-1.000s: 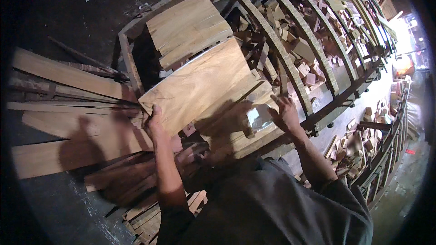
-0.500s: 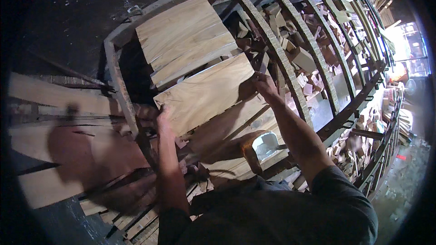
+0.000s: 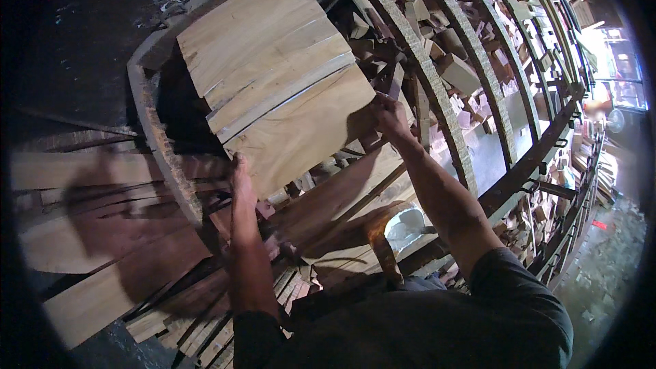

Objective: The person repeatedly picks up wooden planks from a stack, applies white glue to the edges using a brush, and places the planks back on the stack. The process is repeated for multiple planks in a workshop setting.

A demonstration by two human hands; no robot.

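A pale wooden board lies between my two hands, its far long edge up against a row of other boards. My left hand grips its left end, with the thumb on the top edge. At the opposite end my right hand is closed on the right corner. White streaks run along the seams between the boards. Both hands' undersides are hidden, so the fingers below the wood do not show.
Several metal bars of a rack cross to the right, with wood offcuts beneath. Close to my body stands a brown-sided container with white stuff in it. Long planks are stacked at the left. A rusty frame edge curves between.
The board in my hands has moved away from me against the other boards, and the gap between them has narrowed to a thin seam. The view has shifted slightly.
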